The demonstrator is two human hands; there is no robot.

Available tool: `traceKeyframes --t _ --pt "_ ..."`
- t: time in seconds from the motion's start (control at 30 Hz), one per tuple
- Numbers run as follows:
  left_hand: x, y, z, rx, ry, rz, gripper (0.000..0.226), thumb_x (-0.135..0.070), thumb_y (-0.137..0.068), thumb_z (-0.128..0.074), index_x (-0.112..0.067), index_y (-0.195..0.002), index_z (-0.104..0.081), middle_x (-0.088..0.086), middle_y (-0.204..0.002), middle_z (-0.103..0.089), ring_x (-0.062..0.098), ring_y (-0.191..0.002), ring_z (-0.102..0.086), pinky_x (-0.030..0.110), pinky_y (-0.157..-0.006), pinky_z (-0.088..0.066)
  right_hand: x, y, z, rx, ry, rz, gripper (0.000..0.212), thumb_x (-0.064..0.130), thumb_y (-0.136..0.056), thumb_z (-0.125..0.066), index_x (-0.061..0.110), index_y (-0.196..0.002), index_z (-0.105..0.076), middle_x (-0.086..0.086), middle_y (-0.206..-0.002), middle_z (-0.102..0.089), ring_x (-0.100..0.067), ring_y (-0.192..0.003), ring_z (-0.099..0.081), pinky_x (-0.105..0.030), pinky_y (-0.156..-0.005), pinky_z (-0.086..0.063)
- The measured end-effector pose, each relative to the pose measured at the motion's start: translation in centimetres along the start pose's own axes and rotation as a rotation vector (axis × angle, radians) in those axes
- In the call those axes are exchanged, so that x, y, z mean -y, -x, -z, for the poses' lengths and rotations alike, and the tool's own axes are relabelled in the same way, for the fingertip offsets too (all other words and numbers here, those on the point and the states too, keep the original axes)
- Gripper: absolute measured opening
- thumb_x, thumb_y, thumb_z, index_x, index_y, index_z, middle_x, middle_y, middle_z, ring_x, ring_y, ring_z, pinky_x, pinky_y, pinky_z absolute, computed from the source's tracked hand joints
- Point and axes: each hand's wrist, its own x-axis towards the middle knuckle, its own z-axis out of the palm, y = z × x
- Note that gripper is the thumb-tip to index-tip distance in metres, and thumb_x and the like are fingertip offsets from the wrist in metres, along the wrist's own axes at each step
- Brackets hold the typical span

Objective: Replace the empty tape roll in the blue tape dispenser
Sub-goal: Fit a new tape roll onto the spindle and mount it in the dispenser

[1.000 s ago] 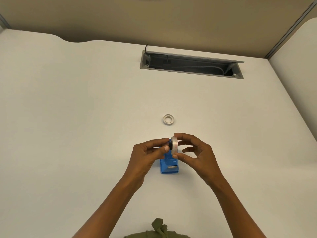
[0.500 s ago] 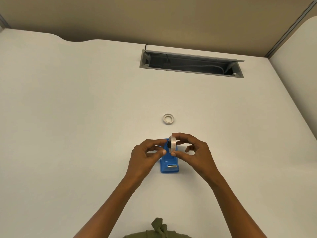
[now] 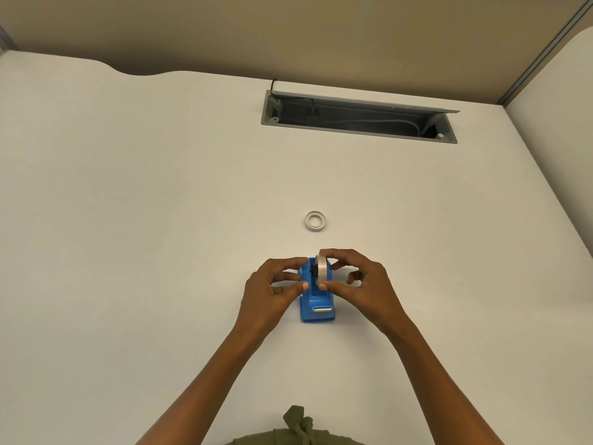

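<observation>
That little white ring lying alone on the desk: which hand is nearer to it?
Right. The right hand lies just below the empty tape ring, its fingers gripping the new tape roll. The left hand sits lower and further left, beside the blue dispenser.

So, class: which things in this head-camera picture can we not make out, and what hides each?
- Whether the new tape roll is seated in the blue dispenser: head view, fingers cover it.
- Cable tray interior: head view, too dark.
- Empty core markings: head view, too small.
</observation>
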Motion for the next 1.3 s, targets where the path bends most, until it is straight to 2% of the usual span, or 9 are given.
traceKeyframes --t 0.13,0.33,0.5,0.63,0.83,1.03,1.1,1.3 --pt "0.11 -0.08 -0.05 -0.003 -0.009 0.005 0.032 -0.018 -0.078 -0.073 -0.038 -0.1 -0.062 -0.012 -0.108 -0.063 0.002 -0.092 -0.063 0.003 -0.064 -0.048 -0.26 -0.12 -0.01 0.011 0.017 0.005 0.047 0.021 -0.071 -0.08 0.026 -0.115 -0.064 0.014 -0.112 -0.063 0.003 -0.093 -0.057 -0.008 -0.065 -0.044" --pt "0.14 -0.11 -0.04 -0.004 -0.011 0.001 0.031 -0.016 -0.078 -0.072 -0.032 -0.104 -0.063 -0.011 -0.106 -0.062 0.002 -0.091 -0.062 0.003 -0.064 -0.048 -0.47 -0.24 -0.21 0.016 0.025 0.006 0.047 0.021 -0.072 -0.079 0.023 -0.116 -0.064 0.009 -0.115 -0.063 -0.004 -0.093 -0.059 -0.01 -0.064 -0.045" --pt "0.2 -0.15 -0.06 -0.002 -0.01 -0.006 0.032 -0.016 -0.078 -0.073 -0.029 -0.105 -0.064 -0.013 -0.106 -0.063 -0.001 -0.089 -0.063 0.003 -0.065 -0.048 -0.49 -0.29 -0.33 0.018 0.02 0.008 0.046 0.021 -0.073 -0.079 0.023 -0.116 -0.064 0.008 -0.116 -0.063 -0.002 -0.091 -0.059 -0.013 -0.062 -0.046" --pt "0.25 -0.18 -0.1 -0.003 -0.016 -0.004 0.032 -0.016 -0.077 -0.073 -0.028 -0.106 -0.064 -0.013 -0.106 -0.062 0.002 -0.091 -0.063 0.003 -0.066 -0.048 -0.63 -0.3 -0.34 0.02 0.019 0.007 0.046 0.021 -0.073 -0.078 0.021 -0.117 -0.063 0.004 -0.118 -0.063 -0.008 -0.093 -0.06 -0.01 -0.062 -0.046" --pt "0.26 -0.19 -0.09 0.001 -0.017 -0.007 0.032 -0.017 -0.078 -0.073 -0.028 -0.106 -0.064 -0.012 -0.107 -0.062 0.002 -0.091 -0.062 0.004 -0.066 -0.049 -0.45 -0.23 -0.34 0.011 -0.027 -0.008 0.05 0.021 -0.073 -0.078 0.029 -0.119 -0.059 0.013 -0.115 -0.062 -0.003 -0.089 -0.058 -0.013 -0.063 -0.047" --pt "0.13 -0.2 -0.1 0.005 -0.022 -0.006 0.031 -0.02 -0.078 -0.073 -0.041 -0.098 -0.06 -0.016 -0.105 -0.061 0.0 -0.088 -0.063 0.001 -0.062 -0.047 -0.24 -0.07 -0.57 -0.019 -0.037 0.003 0.043 0.022 -0.072 -0.079 0.032 -0.106 -0.056 0.02 -0.109 -0.061 0.0 -0.09 -0.057 -0.013 -0.065 -0.048" --pt "0.09 -0.19 -0.05 0.005 -0.016 -0.01 0.033 -0.019 -0.078 -0.073 -0.043 -0.096 -0.06 -0.018 -0.104 -0.061 -0.004 -0.086 -0.063 0.002 -0.062 -0.046 -0.25 0.02 -0.63 -0.032 -0.043 0.013 0.04 0.022 -0.071 -0.079 0.034 -0.101 -0.055 0.018 -0.109 -0.062 -0.001 -0.09 -0.058 -0.013 -0.065 -0.047" --pt "0.09 -0.16 0.0 0.011 0.002 -0.017 0.032 -0.018 -0.077 -0.074 -0.04 -0.098 -0.062 -0.017 -0.105 -0.063 -0.01 -0.089 -0.061 0.003 -0.063 -0.047 -0.41 0.17 -0.52 -0.048 -0.045 0.059 0.03 0.021 -0.072 -0.079 0.03 -0.093 -0.06 0.014 -0.11 -0.066 -0.003 -0.091 -0.059 -0.012 -0.063 -0.045"
